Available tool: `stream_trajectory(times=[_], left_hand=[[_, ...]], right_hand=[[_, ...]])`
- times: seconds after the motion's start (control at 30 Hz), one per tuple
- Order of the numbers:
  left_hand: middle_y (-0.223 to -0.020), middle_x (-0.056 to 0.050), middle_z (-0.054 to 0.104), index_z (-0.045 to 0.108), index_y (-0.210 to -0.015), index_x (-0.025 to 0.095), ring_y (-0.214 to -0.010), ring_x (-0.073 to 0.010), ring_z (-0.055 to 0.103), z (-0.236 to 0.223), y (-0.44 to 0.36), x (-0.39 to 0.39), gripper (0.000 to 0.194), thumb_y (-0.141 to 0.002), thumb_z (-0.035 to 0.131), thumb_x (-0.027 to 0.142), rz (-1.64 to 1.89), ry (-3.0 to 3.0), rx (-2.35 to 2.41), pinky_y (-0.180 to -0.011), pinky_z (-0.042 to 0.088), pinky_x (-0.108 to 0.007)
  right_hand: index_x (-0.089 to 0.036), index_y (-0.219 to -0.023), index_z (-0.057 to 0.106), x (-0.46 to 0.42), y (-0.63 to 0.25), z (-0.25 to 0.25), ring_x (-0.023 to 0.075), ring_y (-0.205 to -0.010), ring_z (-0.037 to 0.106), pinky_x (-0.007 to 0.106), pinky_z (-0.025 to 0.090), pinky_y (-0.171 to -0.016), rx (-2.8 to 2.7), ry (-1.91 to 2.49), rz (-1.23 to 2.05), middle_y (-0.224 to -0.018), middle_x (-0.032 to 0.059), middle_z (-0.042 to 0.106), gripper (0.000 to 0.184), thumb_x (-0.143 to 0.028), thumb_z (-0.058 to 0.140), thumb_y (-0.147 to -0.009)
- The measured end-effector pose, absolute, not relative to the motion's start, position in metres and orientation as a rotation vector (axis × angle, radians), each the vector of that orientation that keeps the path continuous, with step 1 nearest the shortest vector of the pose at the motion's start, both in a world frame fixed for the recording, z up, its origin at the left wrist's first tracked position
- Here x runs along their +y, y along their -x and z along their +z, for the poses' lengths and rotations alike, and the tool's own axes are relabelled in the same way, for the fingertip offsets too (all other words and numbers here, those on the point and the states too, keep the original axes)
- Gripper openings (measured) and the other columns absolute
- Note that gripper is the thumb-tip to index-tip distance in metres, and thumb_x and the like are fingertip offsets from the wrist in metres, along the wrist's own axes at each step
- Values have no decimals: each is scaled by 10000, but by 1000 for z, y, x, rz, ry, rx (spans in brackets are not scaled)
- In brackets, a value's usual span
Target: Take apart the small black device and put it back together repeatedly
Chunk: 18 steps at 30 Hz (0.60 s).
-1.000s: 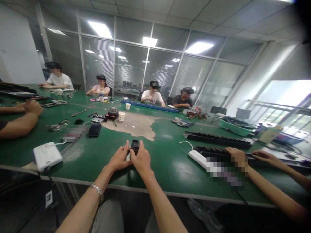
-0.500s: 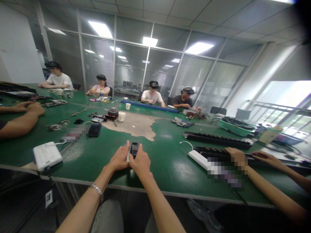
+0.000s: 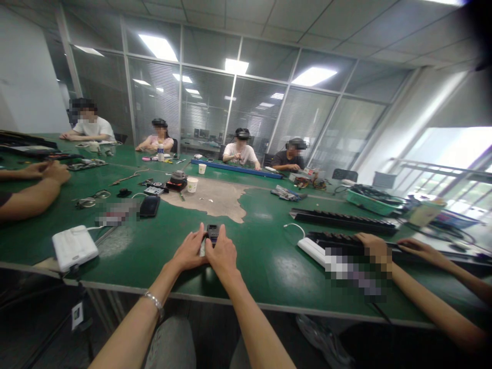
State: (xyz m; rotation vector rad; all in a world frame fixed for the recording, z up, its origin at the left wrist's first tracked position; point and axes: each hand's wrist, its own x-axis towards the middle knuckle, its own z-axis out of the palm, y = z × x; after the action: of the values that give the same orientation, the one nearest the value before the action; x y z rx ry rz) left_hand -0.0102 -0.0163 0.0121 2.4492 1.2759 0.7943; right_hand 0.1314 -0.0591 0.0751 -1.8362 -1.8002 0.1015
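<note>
Left hand (image 3: 190, 251), right hand (image 3: 223, 254) clasping black device (image 3: 213, 231) between them; right thumb (image 3: 209, 247) slightly higher than before

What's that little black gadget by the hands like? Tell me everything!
The black gadget is small and boxy, with a casing that looks like hard plastic. Darker, squarish recesses show at its far end, a bluish patch nearer. The right hand grips it, hiding its near part; the left hand is close beside it. It is at the near side of the green table. Whether it touches the table is hidden.
</note>
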Motion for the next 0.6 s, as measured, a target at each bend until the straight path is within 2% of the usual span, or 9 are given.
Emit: stream_trajectory(times=[0.1,0.27,0.43,0.6], left_hand=[[-1455,-153,407,-159,-1485,145,-1370,-294,324,12,10,-15,1156,-755,658,512,793,-2446,1290,-1141,171,-485],[-1475,-127,390,-54,-1508,182,-1370,-326,308,16,7,-16,1072,-781,614,600,773,-2432,1332,-1118,198,-479],[-1471,-109,404,-66,-1506,176,-1366,-325,308,19,7,-19,1050,-803,587,604,752,-2424,1345,-1112,201,-453],[-1497,-131,355,-33,-1508,179,-1369,-326,308,18,8,-19,1045,-790,592,608,740,-2412,1388,-1102,218,-449]], right_hand=[[-17,-1447,256,-58,-135,88,277,-939,665,328,464,-795,-1757,1808,71,-1030,191,675,698,-360,492,-888],[-46,-1473,202,-57,-156,96,272,-960,658,321,459,-809,-1651,1768,1,-1073,179,666,710,-387,466,-909],[-51,-1445,286,-59,-181,72,270,-990,649,321,451,-841,-1609,1822,1,-1118,187,651,647,-351,478,-904],[-20,-1431,307,-64,-188,47,273,-1048,626,330,445,-878,-1649,1817,3,-1173,215,619,635,-340,477,-909]])
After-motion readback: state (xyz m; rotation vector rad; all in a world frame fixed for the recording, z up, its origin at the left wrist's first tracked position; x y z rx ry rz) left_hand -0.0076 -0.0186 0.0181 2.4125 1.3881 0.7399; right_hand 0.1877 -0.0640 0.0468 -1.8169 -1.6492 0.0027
